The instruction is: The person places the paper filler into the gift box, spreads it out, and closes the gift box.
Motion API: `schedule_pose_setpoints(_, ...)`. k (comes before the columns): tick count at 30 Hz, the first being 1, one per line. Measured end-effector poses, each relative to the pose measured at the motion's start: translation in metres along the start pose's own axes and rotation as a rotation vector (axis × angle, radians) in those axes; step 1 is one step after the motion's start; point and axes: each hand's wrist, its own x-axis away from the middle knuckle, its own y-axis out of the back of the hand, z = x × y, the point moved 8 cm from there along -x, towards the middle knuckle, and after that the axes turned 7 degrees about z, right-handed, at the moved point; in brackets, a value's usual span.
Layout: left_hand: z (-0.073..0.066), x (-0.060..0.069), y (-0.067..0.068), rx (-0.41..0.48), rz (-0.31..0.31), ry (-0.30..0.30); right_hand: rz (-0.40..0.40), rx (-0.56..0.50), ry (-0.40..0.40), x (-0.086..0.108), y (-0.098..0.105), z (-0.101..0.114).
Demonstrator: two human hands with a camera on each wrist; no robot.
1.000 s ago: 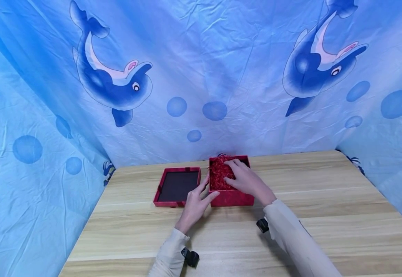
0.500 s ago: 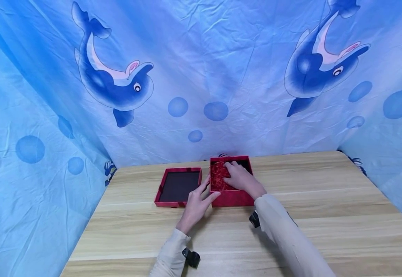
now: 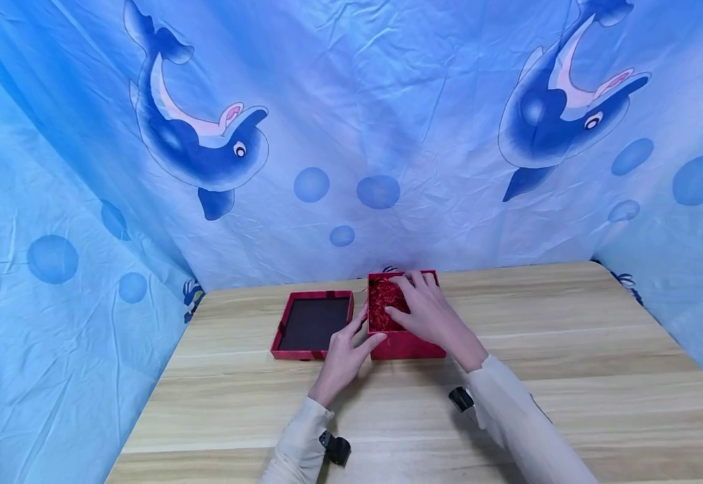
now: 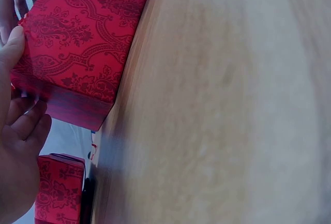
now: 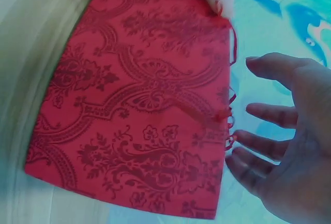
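Observation:
A red patterned box (image 3: 407, 346) without its lid stands near the back of the table, and red shredded paper (image 3: 380, 304) fills it. In the head view my left hand (image 3: 342, 363) holds the box's near left corner, thumb at the front rim and fingers along the left side. The left wrist view shows that thumb on the top edge. Over the box opening is my right hand (image 3: 427, 312), fingers spread and slightly bent. In the right wrist view its fingertips are just beyond the rim, near loose red shreds (image 5: 230, 113), with nothing visibly gripped.
The box lid (image 3: 314, 325) lies upturned to the left of the box, its dark inside showing. A wooden table (image 3: 400, 417) spreads around both. Behind it hangs a blue dolphin-print cloth (image 3: 351, 134).
My right hand has dipped toward the shreds and risen again, its fingers now more spread over the box's right part. The left hand stays at the corner.

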Motion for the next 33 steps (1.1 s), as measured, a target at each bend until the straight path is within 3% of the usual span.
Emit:
schedule_pose_setpoints(4,-0.001,-0.001,0.000,-0.009,0.005,-0.005,0.056,-0.053,-0.004,0.009,-0.001,0.002)
schedule_pose_setpoints(11,0.000,-0.001,0.001,-0.024,-0.007,-0.007,0.342,-0.132,0.016,0.010,-0.029,-0.001)
schedule_pose_setpoints(14,0.000,-0.001,0.001,-0.030,-0.006,-0.006,0.441,-0.157,-0.031,0.008,-0.040,-0.005)
schedule_pose_setpoints(19,0.002,0.000,0.002,-0.024,-0.014,-0.001,0.536,-0.220,-0.126,0.006,-0.048,-0.010)
schedule_pose_setpoints(23,0.002,0.000,0.001,-0.023,-0.010,0.004,0.528,-0.235,-0.117,0.005,-0.043,-0.009)
schedule_pose_setpoints(30,0.001,0.001,0.000,-0.023,-0.008,0.001,0.370,-0.310,-0.029,0.012,-0.013,-0.009)
schedule_pose_setpoints(33,0.001,0.001,0.000,-0.024,-0.007,0.002,0.348,-0.353,-0.004,0.018,-0.004,-0.006)
